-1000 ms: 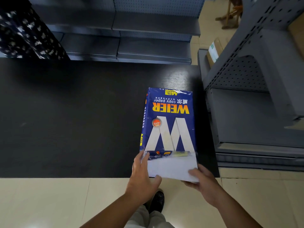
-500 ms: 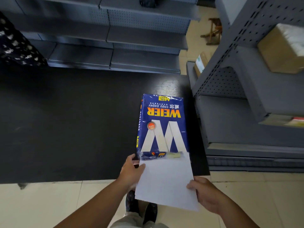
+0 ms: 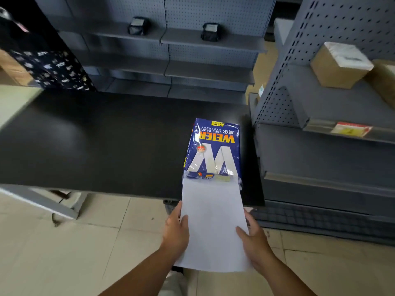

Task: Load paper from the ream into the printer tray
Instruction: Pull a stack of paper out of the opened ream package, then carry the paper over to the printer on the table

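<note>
A sheaf of paper (image 3: 213,227) has been drawn much further out of the blue ream (image 3: 213,150) (lying on the dark surface (image 3: 96,142)) than a second ago. It is pinched at its edges by the left hand (image 3: 176,230) and right hand (image 3: 255,242). Extraction is judged nearly complete; no printer tray is seen.

A black counter (image 3: 96,142) stands on a pale tiled floor (image 3: 64,253). Grey pegboard shelving (image 3: 209,60) behind it carries two small dark objects, well apart. On the right-hand shelf (image 3: 342,103) sits a cardboard box (image 3: 339,65).
</note>
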The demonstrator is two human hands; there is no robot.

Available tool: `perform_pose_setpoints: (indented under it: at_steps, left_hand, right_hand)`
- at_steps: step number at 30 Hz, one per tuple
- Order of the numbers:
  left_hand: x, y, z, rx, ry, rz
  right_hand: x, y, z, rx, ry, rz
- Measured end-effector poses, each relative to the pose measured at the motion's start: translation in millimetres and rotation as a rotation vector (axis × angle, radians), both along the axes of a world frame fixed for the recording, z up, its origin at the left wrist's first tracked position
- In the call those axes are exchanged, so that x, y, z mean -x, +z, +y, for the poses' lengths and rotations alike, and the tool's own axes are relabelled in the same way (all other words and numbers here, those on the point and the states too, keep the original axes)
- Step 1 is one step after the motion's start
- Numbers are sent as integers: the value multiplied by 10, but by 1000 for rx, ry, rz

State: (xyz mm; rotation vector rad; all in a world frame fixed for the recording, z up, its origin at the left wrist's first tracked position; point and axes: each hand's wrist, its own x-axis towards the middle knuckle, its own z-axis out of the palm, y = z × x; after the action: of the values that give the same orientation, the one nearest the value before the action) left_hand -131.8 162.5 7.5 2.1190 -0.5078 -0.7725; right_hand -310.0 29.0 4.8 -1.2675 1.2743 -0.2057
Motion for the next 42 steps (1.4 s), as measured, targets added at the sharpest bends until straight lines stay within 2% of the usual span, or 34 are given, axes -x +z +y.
perform_pose_setpoints:
  at_steps: [6,11,18,21,25,33,42]
  left_hand:
    - [698,262,772,72,116,-7]
    - [773,292,1484,25,310,-25]
    - [492,391,2805,28,631,-33]
    - [330,383,3441,32,809,-27]
    - [90,426,4255,85,994,-54]
    - [-439,543,5458,119,1173,-21]
    - [-1317,465,6106,117,1289,-13]
  right_hand:
    - [495,272,633,13,102,-66]
    - [314,442,1088,58,272,-105]
    - [-650,449,1977,65,599,-197]
    - [-1156,489,2519,101,786,-177]
    - [-1769,609,3350,76,913,-198]
    - [-2750,737,4673,60,1058,-254]
    - [-3849,717,5412,74,1175,-264]
